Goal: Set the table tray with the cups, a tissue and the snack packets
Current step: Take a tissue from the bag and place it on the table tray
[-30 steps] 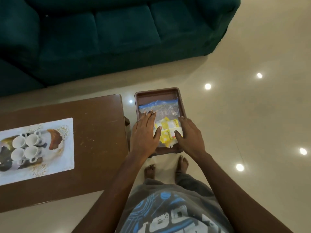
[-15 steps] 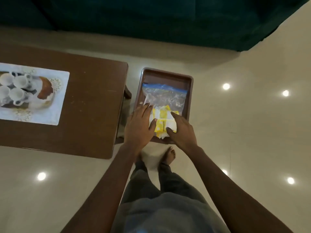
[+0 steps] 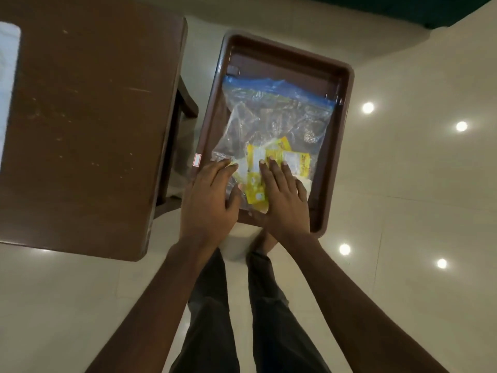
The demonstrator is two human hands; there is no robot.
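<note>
Right hand [image 3: 285, 203] further onto unreadable yellow packets [image 3: 293, 160]

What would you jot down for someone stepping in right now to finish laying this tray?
Left hand: open, fingers flat on the near left corner of the zip bag.
Right hand: open, flat on the bag over the yellow snack packets.
The bag lies in the brown tray, which is beside the wooden table.
Done: packets are in the tray, but bagged.
Left: unbag them, add cups and a tissue. No cups are in view, and I cannot make out a tissue.
</note>
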